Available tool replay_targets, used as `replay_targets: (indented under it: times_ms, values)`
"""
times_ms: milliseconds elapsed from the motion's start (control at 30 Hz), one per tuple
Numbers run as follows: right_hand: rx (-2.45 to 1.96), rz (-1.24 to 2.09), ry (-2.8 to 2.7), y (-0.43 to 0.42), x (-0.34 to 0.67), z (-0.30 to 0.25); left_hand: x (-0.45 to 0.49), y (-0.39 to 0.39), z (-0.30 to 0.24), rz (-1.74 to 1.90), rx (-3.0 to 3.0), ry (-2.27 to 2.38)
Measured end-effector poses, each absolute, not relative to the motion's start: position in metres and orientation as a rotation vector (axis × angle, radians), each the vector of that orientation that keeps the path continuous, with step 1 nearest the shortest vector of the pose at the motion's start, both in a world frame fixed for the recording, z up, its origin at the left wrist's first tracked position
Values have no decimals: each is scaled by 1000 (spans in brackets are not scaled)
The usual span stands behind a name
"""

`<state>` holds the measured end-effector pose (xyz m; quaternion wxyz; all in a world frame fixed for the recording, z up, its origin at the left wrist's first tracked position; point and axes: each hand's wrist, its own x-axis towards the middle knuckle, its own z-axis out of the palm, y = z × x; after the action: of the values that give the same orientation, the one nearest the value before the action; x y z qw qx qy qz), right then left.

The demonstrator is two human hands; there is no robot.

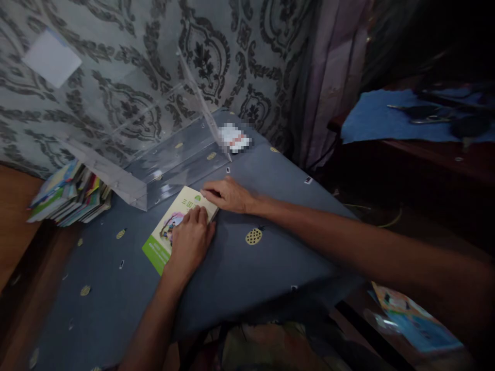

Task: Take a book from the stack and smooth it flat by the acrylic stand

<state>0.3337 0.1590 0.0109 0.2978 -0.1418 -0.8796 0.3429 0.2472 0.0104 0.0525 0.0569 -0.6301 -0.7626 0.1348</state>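
Note:
A paperback book (159,251) with a cream and green cover, a drawn picture and Chinese characters lies at a slant on the cloth-covered table. My left hand (190,239) rests flat on its cover, fingers stretched over the picture and title. At the book's upper right corner, my right hand (228,195) has its thumb and forefinger closed on the edge. Just beyond the book stands a clear plastic rack (133,188) with upright side panels.
A row of books (73,193) leans at the table's left edge. Beside the rack's right panel lies a blurred-out white and red item (234,138). A side table with a blue cloth (371,116) bears scissors. A colourful booklet (417,319) is low at right. Patterned curtain (154,67) hangs behind.

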Motion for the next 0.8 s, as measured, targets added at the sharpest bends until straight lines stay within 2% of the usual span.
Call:
replay_targets:
  times_ms: [167, 300, 533, 800]
  values:
    - [-442, 652, -2579, 151, 334, 8, 220, -13, 48, 158, -2010, -2304]
    - [-541, 633, -2557, 152, 333, 8, 200, -38, 36, 2, -1943, -2333]
    - [-433, 770, -2529, 162, 330, 3, 206, -54, 33, 82, -1877, -2375]
    - [-481, 533, -2625, 144, 332, 6, 217, -53, 31, 119, -1828, -2377]
